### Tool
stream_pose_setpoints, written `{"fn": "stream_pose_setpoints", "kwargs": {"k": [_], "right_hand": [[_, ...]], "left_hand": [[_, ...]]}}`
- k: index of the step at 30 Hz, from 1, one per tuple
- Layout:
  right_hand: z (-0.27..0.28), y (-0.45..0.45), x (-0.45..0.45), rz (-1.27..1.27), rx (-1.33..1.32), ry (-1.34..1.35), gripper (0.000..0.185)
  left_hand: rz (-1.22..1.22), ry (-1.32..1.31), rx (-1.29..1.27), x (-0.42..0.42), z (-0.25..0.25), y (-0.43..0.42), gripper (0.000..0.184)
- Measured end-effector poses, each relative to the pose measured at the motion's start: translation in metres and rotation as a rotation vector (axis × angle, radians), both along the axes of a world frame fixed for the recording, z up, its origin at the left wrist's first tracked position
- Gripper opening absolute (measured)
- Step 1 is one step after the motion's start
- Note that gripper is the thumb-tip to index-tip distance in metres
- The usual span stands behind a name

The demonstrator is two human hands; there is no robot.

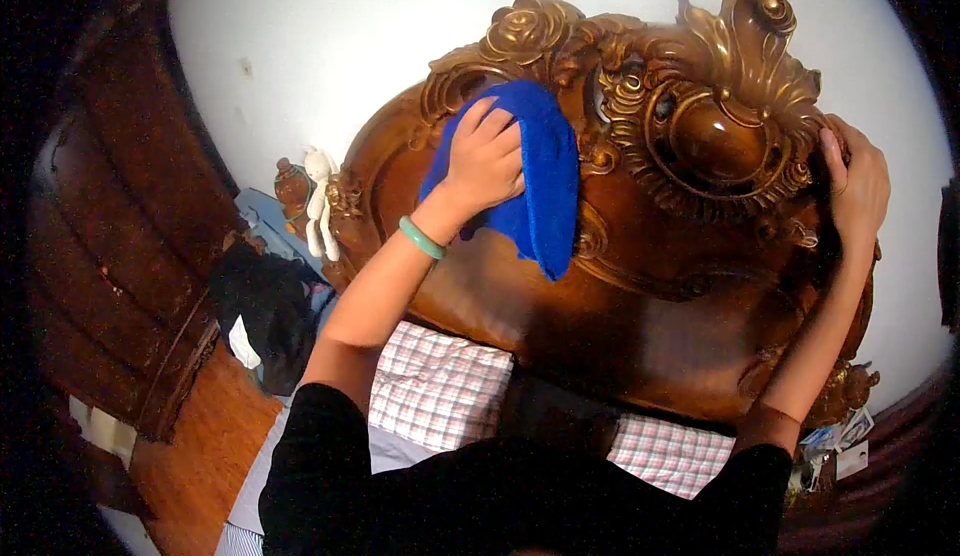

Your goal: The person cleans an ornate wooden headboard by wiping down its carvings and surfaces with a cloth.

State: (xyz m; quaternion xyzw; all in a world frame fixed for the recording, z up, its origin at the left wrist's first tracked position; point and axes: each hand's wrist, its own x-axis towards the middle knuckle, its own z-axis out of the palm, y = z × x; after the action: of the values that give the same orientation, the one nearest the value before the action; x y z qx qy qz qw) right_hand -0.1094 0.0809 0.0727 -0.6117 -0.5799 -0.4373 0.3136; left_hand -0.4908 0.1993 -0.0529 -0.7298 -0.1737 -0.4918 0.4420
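At the left, a white soft toy (319, 171) leans by the end of the carved headboard (450, 291); a wide swing of the nearby left arm could catch it and tip it off. The left hand (485, 166) has its fingers partly curled and slightly spread, holding a blue cloth (552, 176) against the headboard's upper left panel. The cloth's loose lower part hangs free, so sliding it could snag a fold on the carved scrolls, or bunch it and let the green bangle (421, 239) knock the wood. The deep grooves of the central carving (720, 146) could catch fibres too. At the right, the right hand (862, 181) is bent at the carved edge, thumb apart; it seems to brace there, though the dark edge hides whether it grips. If it bears weight, a slip could pitch the body forward. Below, a dropped elbow could scatter the small items (825, 441).
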Motion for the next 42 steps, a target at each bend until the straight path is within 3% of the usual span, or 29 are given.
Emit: {"fn": "stream_pose_setpoints", "kwargs": {"k": [3, 5, 6, 9, 10, 15, 17, 23, 31, 35, 38, 40, 41, 42], "right_hand": [[0.002, 0.000, 0.000, -0.007, 0.001, 0.016, 0.050], [0.002, -0.003, -0.003, 0.012, -0.013, 0.022, 0.050], [0.002, -0.004, -0.007, 0.016, -0.011, 0.039, 0.049], [0.003, -0.005, -0.007, 0.012, -0.020, 0.031, 0.048], [0.002, -0.005, -0.006, 0.007, -0.027, 0.039, 0.047], [0.003, -0.008, -0.011, 0.038, -0.018, 0.013, 0.047], [0.001, -0.006, -0.008, 0.032, 0.005, -0.007, 0.048], [0.000, -0.004, -0.008, 0.028, 0.009, -0.002, 0.046], [0.001, -0.005, -0.008, 0.022, -0.020, 0.000, 0.044], [0.000, -0.006, -0.011, 0.013, -0.003, -0.004, 0.045], [0.001, -0.006, -0.011, 0.003, 0.003, -0.006, 0.046], [0.003, -0.008, -0.012, 0.016, -0.032, 0.011, 0.047], [0.002, -0.007, -0.010, 0.015, -0.035, 0.014, 0.047], [0.002, -0.006, -0.008, 0.015, -0.021, -0.001, 0.047]], "left_hand": [[-0.011, 0.046, -0.100, -0.001, 0.003, -0.004, 0.020], [-0.140, -0.381, -0.152, 0.014, 0.001, -0.013, 0.027], [-0.178, -0.419, -0.381, 0.012, 0.002, -0.015, 0.035], [-0.140, -0.522, -0.233, 0.034, 0.015, -0.025, 0.037], [-0.069, -0.443, -0.304, 0.033, 0.005, -0.012, 0.051], [-0.068, -0.736, -0.339, 0.065, 0.000, -0.004, 0.049], [-0.130, -0.799, -0.177, 0.074, 0.011, -0.008, 0.039], [-0.056, -0.652, -0.122, 0.079, 0.019, -0.020, 0.026], [-0.099, -0.643, -0.208, 0.069, 0.001, -0.020, 0.034], [-0.099, -0.530, -0.288, 0.065, -0.036, -0.004, 0.037], [0.063, -0.537, -0.310, 0.066, -0.066, 0.016, 0.046], [-0.192, -0.690, -0.294, 0.076, -0.066, 0.010, 0.043], [-0.192, -0.687, -0.298, 0.084, -0.074, 0.015, 0.043], [-0.404, -0.794, -0.442, 0.091, -0.083, 0.022, 0.048]]}}
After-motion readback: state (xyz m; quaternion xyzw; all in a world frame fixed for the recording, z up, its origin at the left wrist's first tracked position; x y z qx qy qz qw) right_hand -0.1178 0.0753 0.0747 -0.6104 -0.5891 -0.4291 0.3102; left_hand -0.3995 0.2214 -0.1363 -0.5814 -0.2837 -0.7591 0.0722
